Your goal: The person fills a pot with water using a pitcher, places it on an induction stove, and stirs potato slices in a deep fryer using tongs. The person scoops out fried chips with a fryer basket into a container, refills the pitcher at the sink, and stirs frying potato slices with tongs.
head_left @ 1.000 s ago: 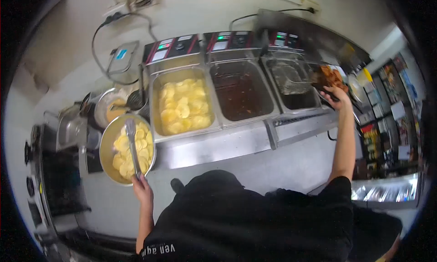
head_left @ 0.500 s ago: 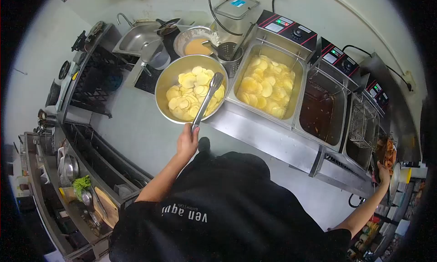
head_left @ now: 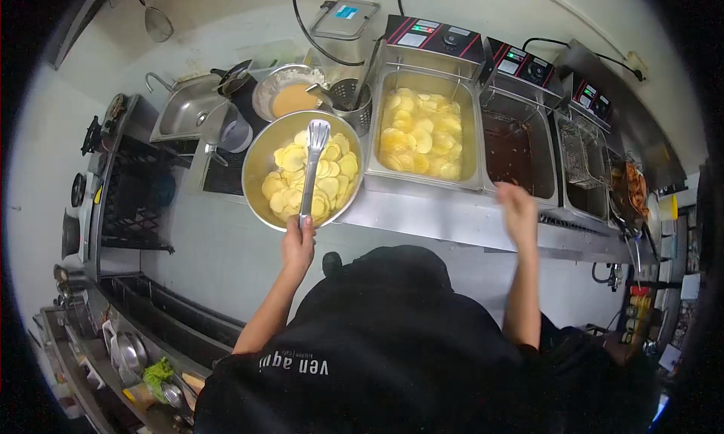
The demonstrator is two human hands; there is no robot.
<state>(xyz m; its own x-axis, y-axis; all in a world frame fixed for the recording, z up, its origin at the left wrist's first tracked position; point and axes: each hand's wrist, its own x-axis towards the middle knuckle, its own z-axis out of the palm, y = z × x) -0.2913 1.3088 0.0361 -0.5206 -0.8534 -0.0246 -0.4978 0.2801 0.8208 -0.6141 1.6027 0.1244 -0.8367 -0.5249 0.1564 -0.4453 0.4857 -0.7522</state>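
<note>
My left hand [head_left: 299, 242] is closed round the handle end of metal tongs [head_left: 310, 181]. The tongs point away from me over a large metal bowl [head_left: 252, 166] of thin, pale yellow slices that look like potato [head_left: 333, 185]. My right hand [head_left: 516, 208] is raised near the front edge of the middle fryer [head_left: 559, 196], which holds dark brown oil. Motion blurs its fingers, and I see nothing in it. More slices [head_left: 418, 136] lie in bubbling oil in the left fryer [head_left: 430, 184].
A wire basket [head_left: 579, 159] sits at the right fryer. Beyond it is a tray of browned food [head_left: 630, 185]. Behind the bowl stand a batter bowl [head_left: 264, 91], a perforated metal holder [head_left: 358, 117] and a lidded container [head_left: 339, 27]. The sink [head_left: 188, 106] is at the back left.
My right hand has left the browned-food tray at the far right and swung left to the middle fryer. My left hand still holds the tongs, now turned more upright in view. The view has shifted.
</note>
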